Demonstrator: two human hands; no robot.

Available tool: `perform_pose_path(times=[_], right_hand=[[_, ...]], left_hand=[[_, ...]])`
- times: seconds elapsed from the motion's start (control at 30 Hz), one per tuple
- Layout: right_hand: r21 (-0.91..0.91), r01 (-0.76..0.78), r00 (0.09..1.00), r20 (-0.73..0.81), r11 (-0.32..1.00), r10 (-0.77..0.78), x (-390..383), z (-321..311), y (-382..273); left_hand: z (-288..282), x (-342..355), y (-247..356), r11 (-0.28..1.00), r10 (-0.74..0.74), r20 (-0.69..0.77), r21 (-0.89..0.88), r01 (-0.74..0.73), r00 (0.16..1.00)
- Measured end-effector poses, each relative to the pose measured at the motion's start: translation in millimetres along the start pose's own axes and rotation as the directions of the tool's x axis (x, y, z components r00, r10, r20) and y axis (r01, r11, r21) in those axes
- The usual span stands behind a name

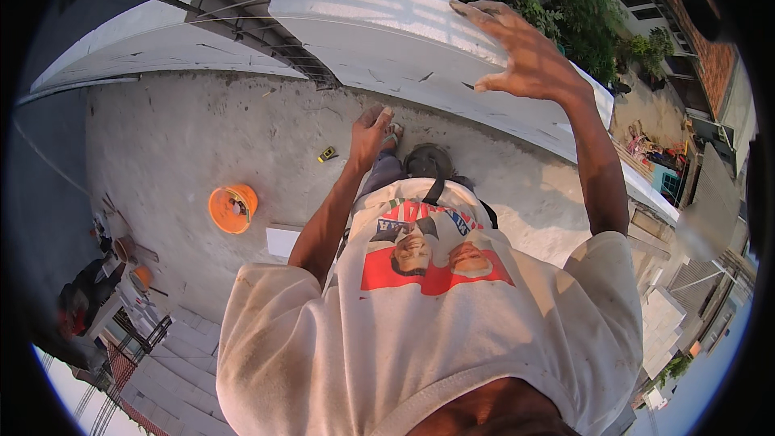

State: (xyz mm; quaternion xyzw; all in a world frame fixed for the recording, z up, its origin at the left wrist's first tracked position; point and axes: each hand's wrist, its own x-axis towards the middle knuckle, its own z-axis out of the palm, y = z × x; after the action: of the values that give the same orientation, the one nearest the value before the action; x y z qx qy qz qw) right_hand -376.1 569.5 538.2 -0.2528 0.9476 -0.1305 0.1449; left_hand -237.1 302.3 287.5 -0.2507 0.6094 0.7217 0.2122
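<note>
A low wall of pale blocks (387, 56) runs across in front of me, its top face partly sunlit. Over its top edge, my right hand (529, 56) is open, with the thumb apart from the fingers; it appears to touch or hover just above the blocks. My left hand (371, 133) hangs lower, on the near side of the wall above the floor. Its fingers are curled together, and I cannot see whether anything small is between them. A thin string (355, 26) stretches along the wall face.
An orange bucket (219, 214) with things inside stands on the concrete floor (178, 129) at left. Nearby lie a yellow-and-black tape measure (326, 154) and a white block (280, 241). A dark round container (428, 161) sits by my feet. Steel reinforcing bars (278, 36) rise in a wall gap.
</note>
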Motion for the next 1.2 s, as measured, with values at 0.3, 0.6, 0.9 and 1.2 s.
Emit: perform_pose_path(times=[0.3,0.6,0.9,1.2], right_hand=[[-0.160,-0.011,0.983,-0.183,0.987,-0.019,-2.9,41.3,8.3],[-0.227,-0.052,0.951,-0.307,0.972,-0.021,-0.7,50.8,-0.8],[0.635,0.126,0.894,-0.405,0.762,0.190,-119.9,125.3,-68.6],[0.525,-0.822,0.497,0.471,0.221,0.729,-307.4,499.0,-62.5]], left_hand=[[-32.0,-1.5,-31.1,0.932,0.008,0.165,0.355,-0.067,0.986],[-49.6,25.9,-68.6,0.702,-0.261,0.456,0.695,-0.157,0.851],[-45.2,17.3,-102.2,0.562,-0.612,0.624,0.776,-0.287,0.486],[-41.4,21.7,-148.1,0.124,-0.815,0.331,0.901,-0.417,0.475]])
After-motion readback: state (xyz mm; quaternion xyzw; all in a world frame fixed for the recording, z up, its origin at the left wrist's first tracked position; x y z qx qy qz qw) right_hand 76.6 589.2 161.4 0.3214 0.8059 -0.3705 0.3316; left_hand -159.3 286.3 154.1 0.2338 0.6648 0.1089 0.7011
